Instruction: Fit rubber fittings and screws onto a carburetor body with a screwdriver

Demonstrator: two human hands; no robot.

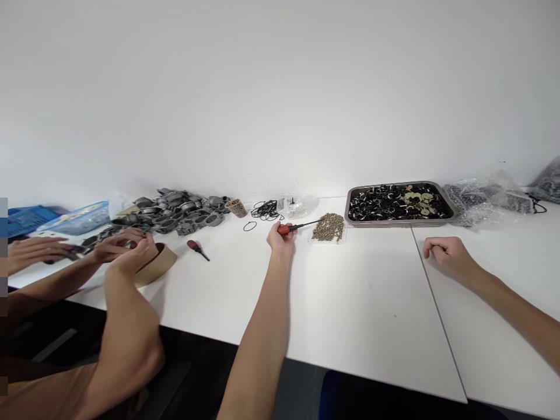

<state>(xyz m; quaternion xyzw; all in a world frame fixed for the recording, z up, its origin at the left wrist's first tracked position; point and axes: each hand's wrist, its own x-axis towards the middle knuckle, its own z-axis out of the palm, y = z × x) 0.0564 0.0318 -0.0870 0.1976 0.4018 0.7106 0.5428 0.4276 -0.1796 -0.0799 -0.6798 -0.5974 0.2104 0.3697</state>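
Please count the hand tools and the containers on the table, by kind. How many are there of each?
Red-handled screwdrivers: 2 (one in the left hand, at; one lying free)
Metal trays: 1
Blue baskets: 1
Total: 4

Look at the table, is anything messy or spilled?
Nothing looks spilled. The small brass-coloured bits sit in one loose heap beside the tray. The left hand holds a red-handled screwdriver; the right hand rests curled on the table.
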